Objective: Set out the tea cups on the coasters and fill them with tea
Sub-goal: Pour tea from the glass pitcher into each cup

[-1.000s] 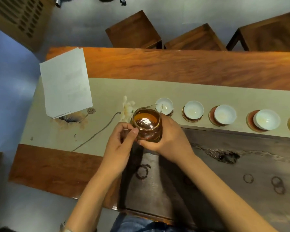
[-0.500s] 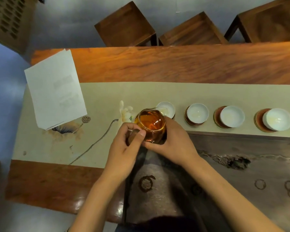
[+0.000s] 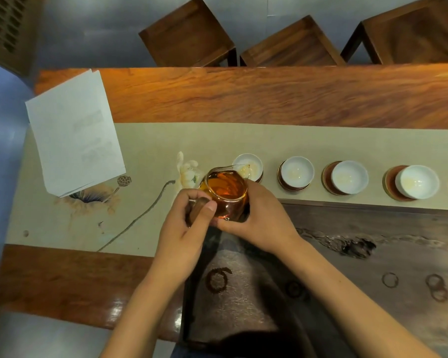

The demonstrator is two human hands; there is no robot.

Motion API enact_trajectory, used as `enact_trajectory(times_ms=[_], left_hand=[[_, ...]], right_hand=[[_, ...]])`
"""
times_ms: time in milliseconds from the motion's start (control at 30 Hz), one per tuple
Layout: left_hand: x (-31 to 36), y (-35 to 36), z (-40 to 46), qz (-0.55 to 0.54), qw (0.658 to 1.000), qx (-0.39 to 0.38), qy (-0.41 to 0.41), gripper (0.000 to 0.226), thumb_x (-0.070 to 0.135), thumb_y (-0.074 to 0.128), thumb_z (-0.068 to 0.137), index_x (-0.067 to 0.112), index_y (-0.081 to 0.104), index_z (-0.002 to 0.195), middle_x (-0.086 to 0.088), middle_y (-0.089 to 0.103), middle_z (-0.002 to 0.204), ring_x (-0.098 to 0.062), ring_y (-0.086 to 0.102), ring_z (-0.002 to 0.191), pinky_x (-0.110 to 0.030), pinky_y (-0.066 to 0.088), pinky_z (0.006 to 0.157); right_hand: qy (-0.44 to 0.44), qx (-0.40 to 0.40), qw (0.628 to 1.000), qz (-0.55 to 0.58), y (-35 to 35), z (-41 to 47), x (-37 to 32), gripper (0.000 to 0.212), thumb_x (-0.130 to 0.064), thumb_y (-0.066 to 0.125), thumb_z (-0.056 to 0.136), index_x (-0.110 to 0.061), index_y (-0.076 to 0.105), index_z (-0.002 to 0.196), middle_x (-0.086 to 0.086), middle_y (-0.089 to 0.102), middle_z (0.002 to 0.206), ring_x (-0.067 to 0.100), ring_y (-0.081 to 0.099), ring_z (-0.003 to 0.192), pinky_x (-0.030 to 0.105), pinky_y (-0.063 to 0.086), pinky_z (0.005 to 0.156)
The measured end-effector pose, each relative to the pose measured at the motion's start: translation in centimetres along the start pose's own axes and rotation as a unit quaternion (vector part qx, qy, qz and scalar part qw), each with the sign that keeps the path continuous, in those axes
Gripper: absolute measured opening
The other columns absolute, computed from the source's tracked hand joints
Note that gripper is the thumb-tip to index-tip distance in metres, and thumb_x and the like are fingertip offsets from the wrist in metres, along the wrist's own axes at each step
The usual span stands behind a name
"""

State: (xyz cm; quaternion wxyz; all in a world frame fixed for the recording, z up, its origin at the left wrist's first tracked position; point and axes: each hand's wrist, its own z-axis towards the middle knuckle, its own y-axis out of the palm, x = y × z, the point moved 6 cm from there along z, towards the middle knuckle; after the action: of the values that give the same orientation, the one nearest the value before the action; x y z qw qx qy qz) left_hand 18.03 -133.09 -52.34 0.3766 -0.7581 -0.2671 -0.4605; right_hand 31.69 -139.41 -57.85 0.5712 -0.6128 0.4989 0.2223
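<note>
Two bare forearms in view, no sleeves visible. Left hand (image 3: 184, 228) and right hand (image 3: 264, 223): no rings, no gloves seen. Nails short, unpainted. Blue denim-like cloth (image 3: 181, 353) at bottom edge, partly hidden.

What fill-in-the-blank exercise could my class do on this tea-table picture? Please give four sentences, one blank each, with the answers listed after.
1. The glass pitcher holds ____-coloured tea.
2. The pitcher's spout tips over the ____ cup of the row, counted from the sheets of paper.
3. The left hand grips the pitcher's ____ handle.
4. Each white cup sits on a round ____.

Missing words: amber; first; wooden; coaster
</note>
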Motion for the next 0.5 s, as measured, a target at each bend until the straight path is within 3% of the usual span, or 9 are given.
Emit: enact_trajectory(times_ms=[133,267,500], left_hand=[[-0.14,-0.04,-0.20,0.002,1.000,-0.004,-0.006,0.009,0.032,0.056,0.089,0.028,0.060,0.096,0.018,0.065,0.088,0.003,0.063,0.084,-0.006,0.046,0.071],[-0.05,-0.17,-0.30,0.007,1.000,-0.004,-0.007,0.016,0.041,0.056,0.086,0.029,0.060,0.097,0.016,0.065,0.089,0.003,0.062,0.084,-0.007,0.046,0.072],[-0.02,-0.19,-0.26,0.010,1.000,-0.013,-0.007,0.015,0.038,0.056,0.089,0.027,0.060,0.098,0.014,0.065,0.089,-0.001,0.064,0.086,-0.008,0.047,0.072]], right_hand=[[0.008,-0.005,1.000,-0.004,0.15,0.06,0.20,0.079,-0.075,0.072,0.067,-0.032,0.054,0.130,-0.014,0.064,0.122,0.003,0.059,0.111,0.029,0.052,0.092],[0.007,-0.006,1.000,-0.002,0.26,-0.07,0.09,0.081,-0.075,0.072,0.066,-0.030,0.053,0.131,-0.012,0.064,0.123,0.004,0.059,0.112,0.030,0.052,0.094],[0.008,-0.007,1.000,0.007,0.37,-0.05,0.02,0.080,-0.073,0.072,0.066,-0.030,0.053,0.131,-0.012,0.063,0.123,0.005,0.058,0.112,0.029,0.051,0.094]])
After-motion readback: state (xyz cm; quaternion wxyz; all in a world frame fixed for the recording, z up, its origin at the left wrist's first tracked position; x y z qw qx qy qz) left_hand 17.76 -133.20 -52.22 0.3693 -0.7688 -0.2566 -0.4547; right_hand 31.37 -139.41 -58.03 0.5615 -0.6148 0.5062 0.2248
